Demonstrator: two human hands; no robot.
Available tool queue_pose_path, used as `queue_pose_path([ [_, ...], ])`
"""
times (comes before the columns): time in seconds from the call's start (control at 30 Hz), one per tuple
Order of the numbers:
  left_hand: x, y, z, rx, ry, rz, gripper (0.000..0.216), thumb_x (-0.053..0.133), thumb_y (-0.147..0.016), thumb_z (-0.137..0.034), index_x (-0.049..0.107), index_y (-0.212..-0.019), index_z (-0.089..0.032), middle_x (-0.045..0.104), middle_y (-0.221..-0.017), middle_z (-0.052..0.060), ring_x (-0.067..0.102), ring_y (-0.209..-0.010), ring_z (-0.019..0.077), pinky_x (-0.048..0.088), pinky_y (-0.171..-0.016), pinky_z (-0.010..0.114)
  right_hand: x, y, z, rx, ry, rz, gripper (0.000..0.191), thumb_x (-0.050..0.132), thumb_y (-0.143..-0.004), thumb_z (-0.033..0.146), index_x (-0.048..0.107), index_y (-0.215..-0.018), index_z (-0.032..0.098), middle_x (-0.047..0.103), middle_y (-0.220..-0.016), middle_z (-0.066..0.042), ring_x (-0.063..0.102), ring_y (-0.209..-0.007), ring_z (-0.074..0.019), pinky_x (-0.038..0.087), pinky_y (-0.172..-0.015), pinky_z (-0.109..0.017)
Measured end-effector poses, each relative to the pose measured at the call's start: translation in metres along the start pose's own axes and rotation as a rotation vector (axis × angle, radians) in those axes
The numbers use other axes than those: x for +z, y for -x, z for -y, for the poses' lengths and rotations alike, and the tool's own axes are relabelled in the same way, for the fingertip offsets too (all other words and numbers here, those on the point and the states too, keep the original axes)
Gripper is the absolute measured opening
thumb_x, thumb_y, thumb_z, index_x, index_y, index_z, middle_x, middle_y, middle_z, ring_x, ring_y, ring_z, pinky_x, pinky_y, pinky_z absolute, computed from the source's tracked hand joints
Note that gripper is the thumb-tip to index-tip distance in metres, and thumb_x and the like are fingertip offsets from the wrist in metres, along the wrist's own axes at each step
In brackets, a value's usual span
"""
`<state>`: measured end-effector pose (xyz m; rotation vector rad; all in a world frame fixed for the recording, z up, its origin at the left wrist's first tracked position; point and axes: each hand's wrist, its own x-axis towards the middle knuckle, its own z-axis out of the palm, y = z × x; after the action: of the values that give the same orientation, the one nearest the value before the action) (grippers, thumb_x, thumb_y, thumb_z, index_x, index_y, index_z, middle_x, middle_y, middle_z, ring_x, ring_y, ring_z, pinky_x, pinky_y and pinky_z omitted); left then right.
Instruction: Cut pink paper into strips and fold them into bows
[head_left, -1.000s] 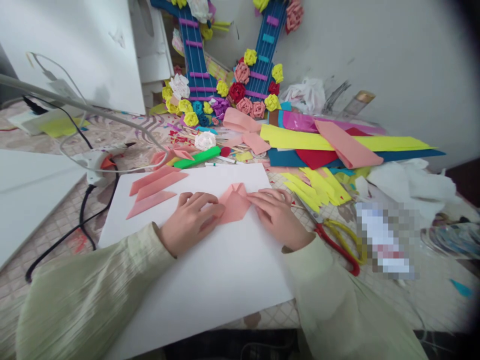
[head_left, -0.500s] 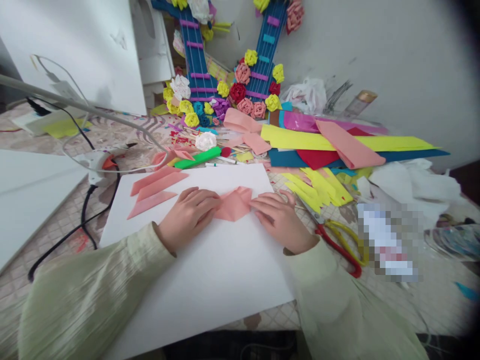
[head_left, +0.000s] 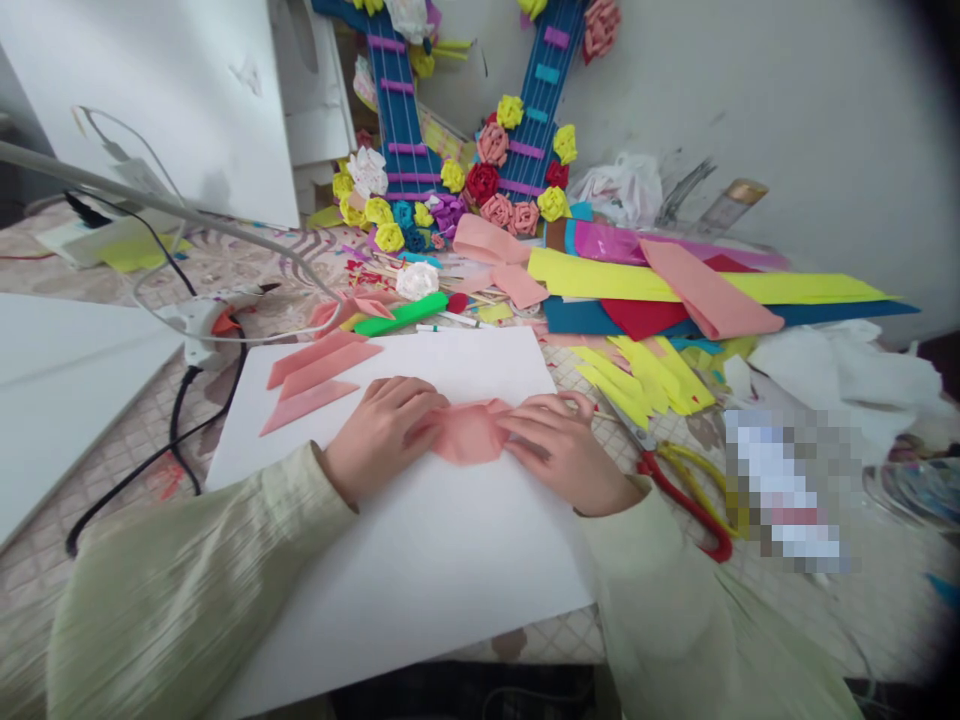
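A piece of pink crepe paper [head_left: 470, 435] is spread between my two hands, above a large white board [head_left: 420, 590]. Its left end is pinched in the bent fingers of my left hand [head_left: 388, 432]. On the other side, my right hand [head_left: 564, 445] pinches the right end between thumb and fingers. The paper's middle looks smooth and stretched, with a folded upper edge. Several folded pink paper strips [head_left: 324, 362] lie on the board, beyond my left hand. Red-and-yellow scissors [head_left: 679, 485] rest just right of my right hand.
A glue gun [head_left: 210, 322] with a black cord lies left of the board. Yellow paper strips [head_left: 656, 375], a green stick [head_left: 401, 315] and stacked coloured paper [head_left: 712, 285] lie behind. Two blue guitar-shaped pieces [head_left: 405, 120] with paper roses lean on the wall. White crumpled paper [head_left: 847, 385] sits at right.
The pink paper has gone from a pointed, folded shape to a wider, flatter one between my hands. Both hands have come slightly nearer to me, and the view has shifted a little.
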<state>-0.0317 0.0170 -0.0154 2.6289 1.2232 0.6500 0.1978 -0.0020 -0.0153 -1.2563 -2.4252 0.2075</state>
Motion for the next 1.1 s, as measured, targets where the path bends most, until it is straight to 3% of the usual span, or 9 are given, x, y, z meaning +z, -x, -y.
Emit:
queue_pose_path([
  [0.17, -0.004, 0.002, -0.002, 0.019, 0.024, -0.028, 0.009, 0.047, -0.078, -0.019, 0.054, -0.081, -0.016, 0.056, -0.082, 0.005, 0.049, -0.078, 0.0171, 0.036, -0.073, 0.033, 0.001, 0.000, -0.002, -0.040, -0.014, -0.014, 0.014, 0.052, -0.081, 0.019, 0.063, -0.083, 0.026, 0.064, -0.095, 0.004, 0.051, -0.092, -0.0149, 0.020, -0.089, -0.038],
  [0.4, -0.013, 0.007, 0.004, 0.269, 0.073, 0.087, 0.015, 0.047, -0.075, -0.016, 0.057, -0.086, -0.020, 0.060, -0.087, 0.003, 0.051, -0.084, 0.0173, 0.033, -0.078, 0.035, 0.000, 0.000, -0.001, -0.044, -0.029, -0.024, 0.014, 0.052, -0.081, 0.017, 0.063, -0.083, 0.025, 0.065, -0.093, 0.003, 0.052, -0.090, -0.0146, 0.021, -0.087, -0.038],
  [0.9, -0.010, 0.007, 0.005, 0.256, 0.046, 0.137, 0.018, 0.045, -0.077, -0.015, 0.058, -0.088, -0.022, 0.062, -0.094, 0.002, 0.049, -0.090, 0.0177, 0.029, -0.079, 0.036, -0.002, 0.001, 0.000, -0.030, -0.022, -0.005, 0.014, 0.054, -0.079, 0.020, 0.061, -0.090, 0.023, 0.065, -0.094, 0.001, 0.051, -0.092, -0.0161, 0.021, -0.086, -0.038],
  [1.1, -0.008, 0.006, 0.006, 0.237, 0.028, 0.126, 0.014, 0.046, -0.080, -0.023, 0.059, -0.086, -0.023, 0.063, -0.092, 0.000, 0.049, -0.090, 0.0178, 0.027, -0.078, 0.036, -0.002, -0.001, -0.001, -0.087, -0.042, -0.009, 0.011, 0.054, -0.079, 0.023, 0.064, -0.078, 0.026, 0.064, -0.093, 0.003, 0.049, -0.091, -0.0156, 0.022, -0.084, -0.038],
])
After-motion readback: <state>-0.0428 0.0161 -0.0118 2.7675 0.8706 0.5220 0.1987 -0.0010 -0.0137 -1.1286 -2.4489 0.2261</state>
